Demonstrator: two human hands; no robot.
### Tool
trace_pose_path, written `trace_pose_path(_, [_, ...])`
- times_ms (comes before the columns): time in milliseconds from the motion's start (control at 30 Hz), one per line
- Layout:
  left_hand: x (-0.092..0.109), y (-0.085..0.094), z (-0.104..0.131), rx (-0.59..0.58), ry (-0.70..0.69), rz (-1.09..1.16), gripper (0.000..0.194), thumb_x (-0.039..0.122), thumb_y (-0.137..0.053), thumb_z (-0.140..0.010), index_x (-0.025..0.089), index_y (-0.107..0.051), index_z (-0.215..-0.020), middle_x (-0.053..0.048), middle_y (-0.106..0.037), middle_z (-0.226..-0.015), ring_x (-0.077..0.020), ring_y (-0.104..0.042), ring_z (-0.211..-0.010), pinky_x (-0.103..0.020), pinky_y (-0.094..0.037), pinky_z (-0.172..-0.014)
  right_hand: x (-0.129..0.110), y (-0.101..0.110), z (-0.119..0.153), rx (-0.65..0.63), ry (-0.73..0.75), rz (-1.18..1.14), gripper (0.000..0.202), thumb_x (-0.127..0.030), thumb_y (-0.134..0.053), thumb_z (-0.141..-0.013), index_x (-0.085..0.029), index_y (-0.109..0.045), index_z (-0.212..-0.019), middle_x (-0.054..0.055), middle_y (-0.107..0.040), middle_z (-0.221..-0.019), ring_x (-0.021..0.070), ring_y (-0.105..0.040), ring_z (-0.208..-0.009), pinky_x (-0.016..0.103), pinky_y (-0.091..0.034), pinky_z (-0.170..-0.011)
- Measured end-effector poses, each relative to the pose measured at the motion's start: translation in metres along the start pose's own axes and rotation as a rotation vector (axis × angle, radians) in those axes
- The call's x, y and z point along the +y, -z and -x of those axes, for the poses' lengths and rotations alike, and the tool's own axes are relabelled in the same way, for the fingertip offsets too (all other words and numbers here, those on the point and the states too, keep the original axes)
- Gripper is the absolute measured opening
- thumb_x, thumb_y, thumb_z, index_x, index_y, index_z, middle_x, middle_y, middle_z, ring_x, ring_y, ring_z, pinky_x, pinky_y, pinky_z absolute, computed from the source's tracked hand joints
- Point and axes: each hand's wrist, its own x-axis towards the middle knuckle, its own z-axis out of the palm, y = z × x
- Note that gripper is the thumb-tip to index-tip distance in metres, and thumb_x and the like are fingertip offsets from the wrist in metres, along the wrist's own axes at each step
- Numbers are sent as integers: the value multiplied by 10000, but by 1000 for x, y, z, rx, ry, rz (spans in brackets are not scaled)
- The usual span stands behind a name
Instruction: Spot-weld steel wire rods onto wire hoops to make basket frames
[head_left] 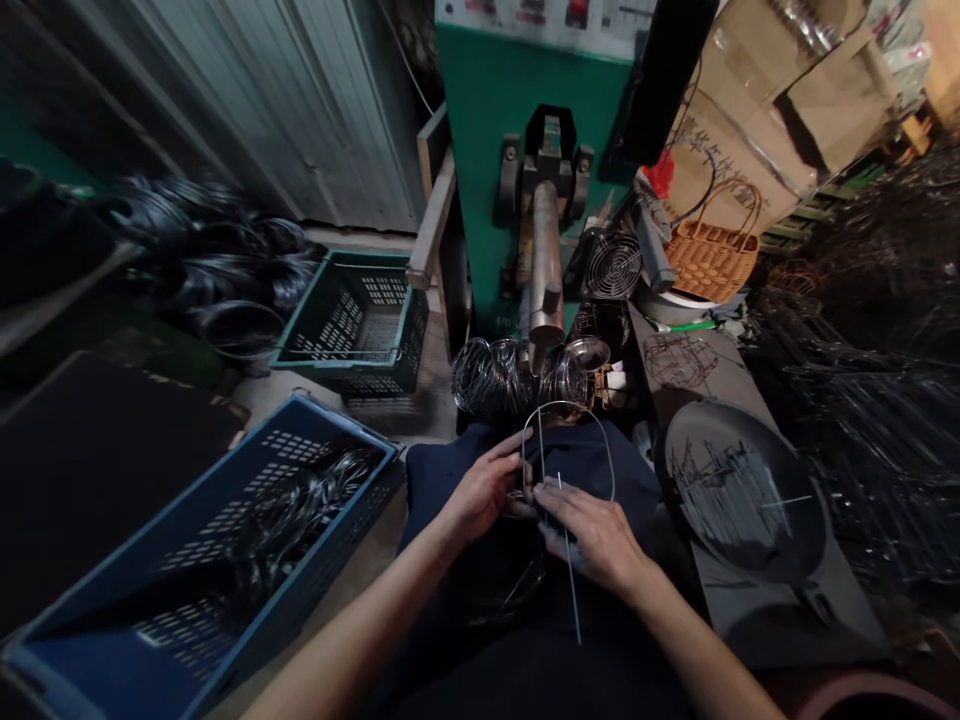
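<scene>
Wire hoop [559,402] above my lap [450,465] nr its far edge, L hand [484,492] part-closed w/ fingers gripping hoop's L side, R hand [596,532] pinching straight rod [575,605], blue crate [232,470] corner just beside lap's L edge, pan [795,530] nr R edge, side room ltd

A black pan [787,455] spans the middle of the grey tabletop [739,388]; wirework [679,360] lies toward its far edge. Green [345,379] and blue crates [315,572] stand on the floor [439,412].
</scene>
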Motion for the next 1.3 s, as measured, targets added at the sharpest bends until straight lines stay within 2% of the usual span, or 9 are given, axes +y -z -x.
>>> trace_pose_path(300, [2, 0, -5, -39, -7, 73, 563, 234, -540, -822, 218, -422, -1373, -29, -568, -742, -169, -588, -612, -300, -524, -468, 6, 3, -2, -24, 5, -7, 538, -166, -579, -843, -242, -449, -1360, 61, -587, -1289, 198, -534, -1208, 335, -482, -991])
trace_pose_path(567, [-1, 1, -7, -32, -78, -17, 615, 237, -707, -745, 266, -491, -1321, 0, -540, -779, -120, -567, -613, -267, -539, -499, 7, 4, -6, 37, -14, 15, 497, -188, -584, -863, -266, -479, -1343, 53, -613, -1255, 204, -572, -1165, 321, -513, -950])
trace_pose_path(900, [-4, -1, -9, -22, -121, -7, 685, 278, -740, -721, 247, -467, -1348, 9, -529, -758, -113, -565, -601, -257, -537, -510, 7, 11, -12, 9, -16, 51, 535, -159, -621, -810, -262, -498, -1321, 60, -625, -1236, 217, -585, -1147, 336, -527, -925])
trace_pose_path(1133, [4, -6, -7, -21, -143, -20, 693, 277, -731, -724, 239, -454, -1359, 7, -524, -769, -122, -567, -612, -261, -535, -501, 8, 17, -14, 10, 15, 18, 468, -174, -566, -860, -240, -501, -1319, 60, -615, -1251, 218, -566, -1172, 344, -523, -941])
trace_pose_path(1300, [11, -12, -4, 5, -161, -23, 694, 267, -731, -721, 233, -457, -1357, 11, -520, -759, -118, -565, -600, -277, -549, -513, 10, 22, -18, -17, 51, -16, 561, -156, -591, -836, -264, -443, -1367, 49, -582, -1296, 213, -537, -1206, 347, -497, -980])
